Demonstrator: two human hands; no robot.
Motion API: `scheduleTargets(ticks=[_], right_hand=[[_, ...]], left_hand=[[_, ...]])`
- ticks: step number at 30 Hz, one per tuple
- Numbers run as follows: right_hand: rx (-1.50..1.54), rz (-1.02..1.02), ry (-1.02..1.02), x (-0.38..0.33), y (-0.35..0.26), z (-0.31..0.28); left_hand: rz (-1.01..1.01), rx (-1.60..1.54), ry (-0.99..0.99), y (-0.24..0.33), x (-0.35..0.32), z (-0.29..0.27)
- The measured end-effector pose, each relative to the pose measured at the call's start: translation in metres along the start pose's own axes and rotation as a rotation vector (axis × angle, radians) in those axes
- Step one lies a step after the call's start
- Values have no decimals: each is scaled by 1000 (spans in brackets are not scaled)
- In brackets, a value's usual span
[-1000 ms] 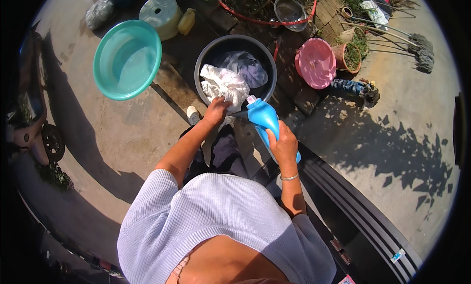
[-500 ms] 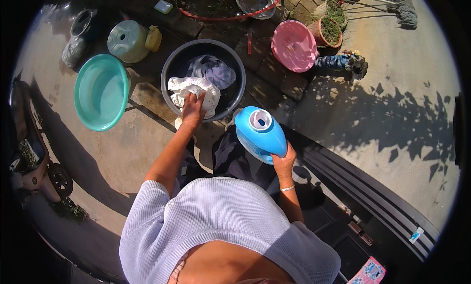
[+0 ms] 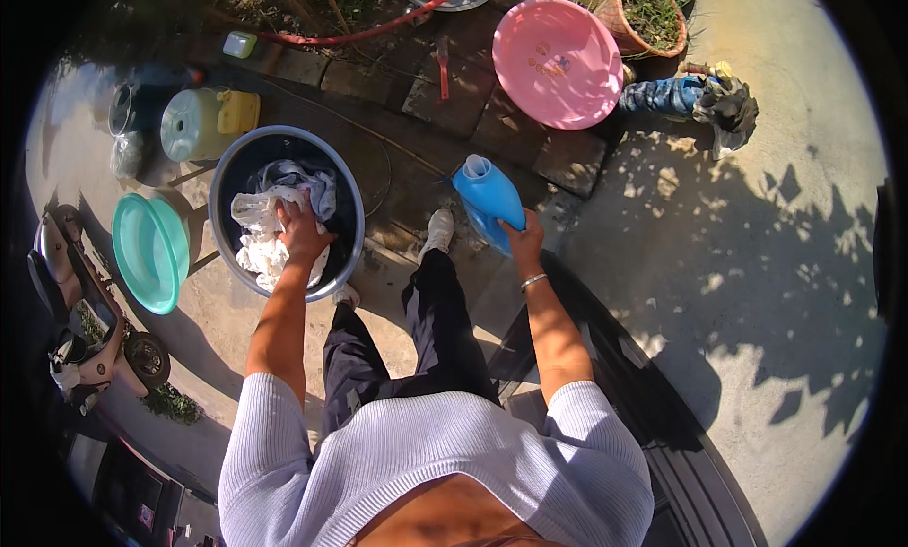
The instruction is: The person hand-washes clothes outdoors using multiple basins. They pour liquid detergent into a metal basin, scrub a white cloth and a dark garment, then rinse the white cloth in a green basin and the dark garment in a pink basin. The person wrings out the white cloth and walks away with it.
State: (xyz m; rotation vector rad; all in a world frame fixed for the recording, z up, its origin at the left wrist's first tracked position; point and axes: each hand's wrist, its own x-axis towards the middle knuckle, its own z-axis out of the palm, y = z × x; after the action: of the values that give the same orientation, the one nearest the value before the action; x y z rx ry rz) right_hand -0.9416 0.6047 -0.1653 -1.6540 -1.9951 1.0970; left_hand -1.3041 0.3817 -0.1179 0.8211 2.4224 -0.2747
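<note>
Gripping a blue bottle (image 3: 489,202), right hand (image 3: 522,240) is lowering it.
Left hand (image 3: 301,233) is still pressing closed onto white laundry (image 3: 260,249) in the basin (image 3: 227,173).

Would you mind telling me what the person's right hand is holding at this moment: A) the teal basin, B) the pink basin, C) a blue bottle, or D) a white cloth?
C: the right hand grips the blue bottle by its lower end out to the side, while the left hand rests on the white cloth in the dark tub.
</note>
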Motion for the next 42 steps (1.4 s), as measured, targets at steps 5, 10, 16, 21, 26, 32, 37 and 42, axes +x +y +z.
scheduleTargets(ticks=[5, 10, 16, 21, 26, 32, 37, 42], right_hand=[[34, -16, 57, 137, 86, 65], [0, -198, 190, 238, 119, 128], [216, -209, 258, 289, 124, 187], [185, -93, 381, 289, 171, 215], [8, 93, 285, 256, 219, 206], [514, 678, -26, 232, 251, 203], [654, 1072, 21, 213, 199, 200], [767, 732, -44, 126, 83, 175]], left_hand=[[-143, -36, -93, 1, 23, 6], [-299, -48, -174, 4, 31, 11], [-140, 144, -186, -6, 27, 24], [-113, 96, -96, -16, 30, 41], [23, 96, 2, -25, 20, 55], [-186, -54, -169, -21, 30, 45], [-223, -17, -149, -30, 24, 60], [-203, 23, -256, -17, 32, 21]])
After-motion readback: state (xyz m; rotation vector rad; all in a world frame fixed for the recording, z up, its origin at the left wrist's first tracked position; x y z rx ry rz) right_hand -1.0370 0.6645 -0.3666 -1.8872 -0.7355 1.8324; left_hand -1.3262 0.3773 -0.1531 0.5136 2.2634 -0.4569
